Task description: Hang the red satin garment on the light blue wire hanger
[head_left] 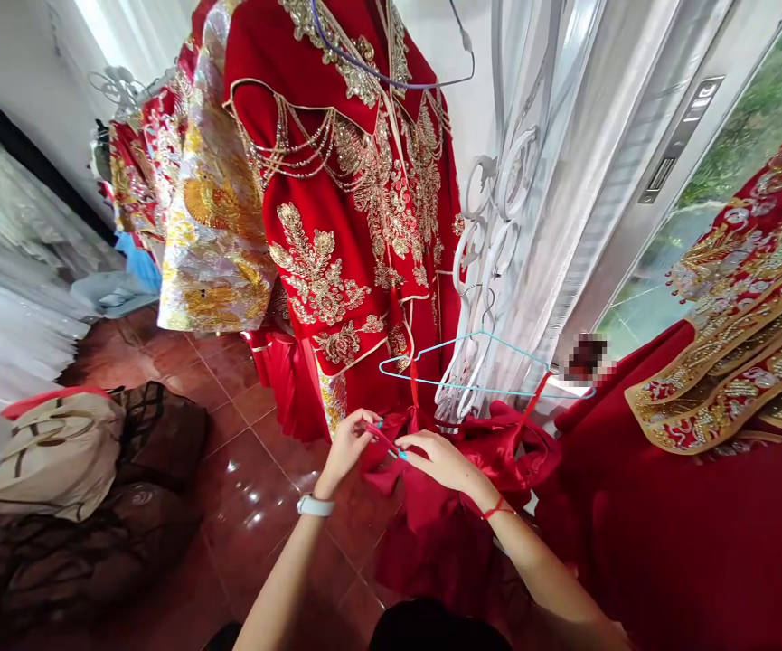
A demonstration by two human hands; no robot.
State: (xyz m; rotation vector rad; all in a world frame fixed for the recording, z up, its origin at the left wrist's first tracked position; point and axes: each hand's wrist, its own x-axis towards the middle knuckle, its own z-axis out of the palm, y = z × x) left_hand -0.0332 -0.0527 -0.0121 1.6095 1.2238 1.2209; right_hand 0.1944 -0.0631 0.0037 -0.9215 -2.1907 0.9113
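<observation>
My left hand pinches a thin red strap of a plain red garment that hangs low from a light blue hanger. My right hand is closed on the same strap and the bunched red cloth just beside it. The two hands almost touch. The left wrist wears a white watch, the right a red string. The hanger is hooked on a white ornate rack.
A red jacket with gold embroidery hangs above on a rail, with more embroidered robes behind it. Another red and gold garment fills the right. A beige bag on dark netting lies on the red tiled floor at left. White gowns line the far left.
</observation>
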